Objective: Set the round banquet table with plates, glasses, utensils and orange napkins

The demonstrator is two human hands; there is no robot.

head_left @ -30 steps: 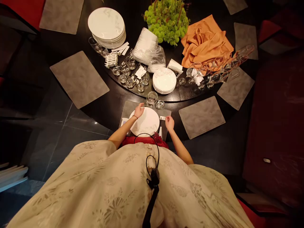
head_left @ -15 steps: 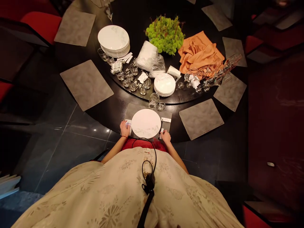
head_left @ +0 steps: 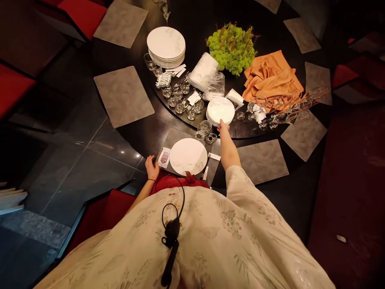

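My right hand (head_left: pixel 223 127) reaches across the dark table, its fingertips at the near rim of a stack of white plates (head_left: pixel 220 111). My left hand (head_left: pixel 152 168) rests at the table edge, just left of a grey placemat (head_left: pixel 183 138) and nearest a small printed card (head_left: pixel 164 156) lying on it. A single white marble-patterned plate (head_left: pixel 188 156) sits on that mat. Beyond the plate stand a stemmed glass (head_left: pixel 205 127) and a small glass cup (head_left: pixel 211 138). Chopsticks (head_left: pixel 204 173) and a white paper slip (head_left: pixel 214 157) lie to the plate's right.
A taller plate stack (head_left: pixel 166 42), small glasses (head_left: pixel 179 107), bagged white napkins (head_left: pixel 207 72), a green plant (head_left: pixel 231 50), an orange cloth (head_left: pixel 272 76) and glassware lying down (head_left: pixel 288 110) crowd the table's centre. More grey placemats (head_left: pixel 124 96) ring the table, with red chairs (head_left: pixel 81 16) beyond.
My right hand has moved forward from beside the plate to the plate stack. My left hand has left the card and moved back to the table edge. The view has turned.
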